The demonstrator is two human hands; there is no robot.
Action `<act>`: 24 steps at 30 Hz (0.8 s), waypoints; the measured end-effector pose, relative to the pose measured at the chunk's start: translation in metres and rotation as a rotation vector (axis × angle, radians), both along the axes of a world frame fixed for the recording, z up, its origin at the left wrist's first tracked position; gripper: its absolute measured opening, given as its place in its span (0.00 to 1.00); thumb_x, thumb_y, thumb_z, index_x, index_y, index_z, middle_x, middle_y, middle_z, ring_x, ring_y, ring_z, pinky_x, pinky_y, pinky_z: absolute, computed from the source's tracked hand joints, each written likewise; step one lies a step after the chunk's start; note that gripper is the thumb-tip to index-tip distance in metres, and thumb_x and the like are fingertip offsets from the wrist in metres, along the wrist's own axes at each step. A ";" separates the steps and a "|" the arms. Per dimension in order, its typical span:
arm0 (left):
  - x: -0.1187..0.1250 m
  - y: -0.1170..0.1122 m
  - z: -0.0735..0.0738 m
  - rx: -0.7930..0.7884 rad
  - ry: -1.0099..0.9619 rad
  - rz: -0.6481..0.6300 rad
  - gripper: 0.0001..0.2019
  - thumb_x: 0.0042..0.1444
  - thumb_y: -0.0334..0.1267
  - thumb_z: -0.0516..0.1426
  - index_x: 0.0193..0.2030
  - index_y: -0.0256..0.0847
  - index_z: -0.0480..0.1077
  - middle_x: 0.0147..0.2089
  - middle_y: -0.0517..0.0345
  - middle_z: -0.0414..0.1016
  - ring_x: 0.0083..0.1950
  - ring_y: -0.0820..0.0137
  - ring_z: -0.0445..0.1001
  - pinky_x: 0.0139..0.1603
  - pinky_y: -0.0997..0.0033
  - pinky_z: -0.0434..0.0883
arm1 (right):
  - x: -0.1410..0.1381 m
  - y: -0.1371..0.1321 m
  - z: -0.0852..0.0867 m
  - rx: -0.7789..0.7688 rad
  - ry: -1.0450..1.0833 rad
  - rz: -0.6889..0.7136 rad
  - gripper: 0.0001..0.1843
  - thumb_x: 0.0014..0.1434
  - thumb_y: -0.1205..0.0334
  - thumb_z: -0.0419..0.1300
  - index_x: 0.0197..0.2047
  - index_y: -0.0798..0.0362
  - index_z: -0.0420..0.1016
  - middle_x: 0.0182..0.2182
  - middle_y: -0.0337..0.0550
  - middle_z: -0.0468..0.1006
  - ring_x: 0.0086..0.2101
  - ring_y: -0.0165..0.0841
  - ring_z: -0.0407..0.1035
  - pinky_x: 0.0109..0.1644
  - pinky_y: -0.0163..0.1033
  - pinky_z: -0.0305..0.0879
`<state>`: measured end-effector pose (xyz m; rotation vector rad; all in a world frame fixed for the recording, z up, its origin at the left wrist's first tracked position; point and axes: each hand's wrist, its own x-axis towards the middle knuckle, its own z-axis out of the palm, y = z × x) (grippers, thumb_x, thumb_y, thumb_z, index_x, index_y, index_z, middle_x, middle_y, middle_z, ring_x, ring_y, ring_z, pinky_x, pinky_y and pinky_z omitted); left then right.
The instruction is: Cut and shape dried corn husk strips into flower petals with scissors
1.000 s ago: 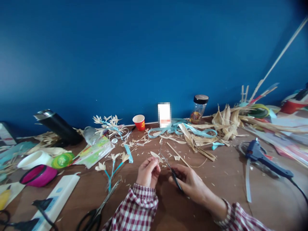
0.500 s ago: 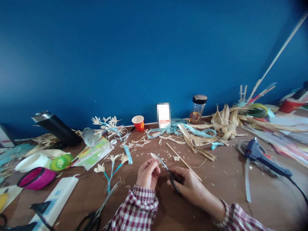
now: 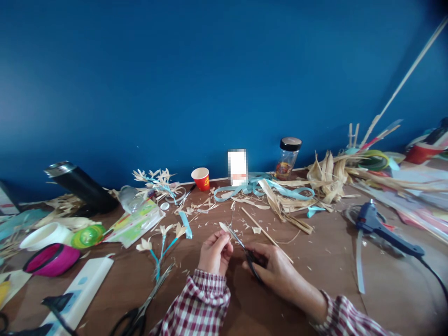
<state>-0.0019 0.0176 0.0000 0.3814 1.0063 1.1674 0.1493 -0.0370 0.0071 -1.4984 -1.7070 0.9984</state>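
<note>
Between the fingertips of my left hand (image 3: 216,252) is a small pale piece of corn husk (image 3: 223,227), its pointed end sticking out at the top. My right hand (image 3: 276,270) is closed around the black handles of a pair of scissors (image 3: 241,243). The scissor blades slant up and left, touching or very near the husk piece. Left of my hands lie husk flowers (image 3: 163,238) on blue-wrapped stems, beside a second pair of scissors (image 3: 150,296). A thin stick (image 3: 261,228) lies just beyond my right hand.
Husk scraps litter the brown table (image 3: 315,289). Toward the wall stand a red paper cup (image 3: 200,179), blue ribbon (image 3: 259,186) and a lidded jar (image 3: 288,158). A glue gun (image 3: 385,231) lies right; a power strip (image 3: 82,289), pink band (image 3: 52,260) and black flask (image 3: 82,186) are left.
Almost nothing differs. Both hands stay in place with the husk piece and the scissors; the view has shifted very slightly.
</note>
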 end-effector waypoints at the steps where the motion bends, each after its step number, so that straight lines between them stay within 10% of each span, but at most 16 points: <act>1: 0.000 0.000 0.000 0.003 0.001 0.001 0.11 0.33 0.31 0.68 0.24 0.35 0.71 0.17 0.64 0.70 0.17 0.81 0.67 0.18 0.86 0.66 | 0.000 0.000 0.001 0.002 -0.009 -0.001 0.11 0.51 0.60 0.60 0.39 0.49 0.76 0.23 0.34 0.72 0.24 0.30 0.61 0.27 0.32 0.54; 24: 0.000 0.001 0.000 0.007 -0.030 0.021 0.10 0.33 0.30 0.67 0.23 0.35 0.72 0.16 0.64 0.70 0.16 0.81 0.66 0.17 0.86 0.66 | 0.001 -0.001 0.001 0.006 -0.017 -0.006 0.16 0.53 0.58 0.59 0.46 0.50 0.74 0.27 0.37 0.77 0.27 0.31 0.67 0.30 0.32 0.59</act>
